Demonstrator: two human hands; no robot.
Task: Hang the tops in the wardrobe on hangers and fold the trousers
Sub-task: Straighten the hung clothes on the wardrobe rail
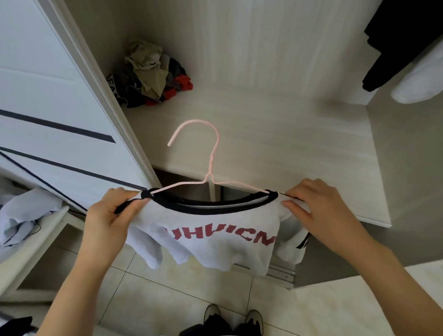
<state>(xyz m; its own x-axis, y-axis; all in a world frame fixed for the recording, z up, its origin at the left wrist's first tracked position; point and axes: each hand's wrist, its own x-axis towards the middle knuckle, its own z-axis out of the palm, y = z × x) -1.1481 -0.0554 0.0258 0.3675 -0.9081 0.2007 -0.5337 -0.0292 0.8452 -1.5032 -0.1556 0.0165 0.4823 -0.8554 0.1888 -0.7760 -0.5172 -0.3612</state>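
Near side of pale wardrobe shelf [279, 134]: held white black-collared T-shirt [212, 245] on thin pink wire hanger [212, 157], axis left-right, hook far; pinched each shoulder with left hand [108, 214], right hand [322, 209].

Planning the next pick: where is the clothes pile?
Head view, upper left: the clothes pile lies on the wardrobe shelf, in its back left corner beside the door.

A white sliding door [42, 86] with dark stripes stands at left; cream floor tiles [161, 291] below, a metal track [279, 274] along their far edge.

Soft daylight (edges warped), slight blur
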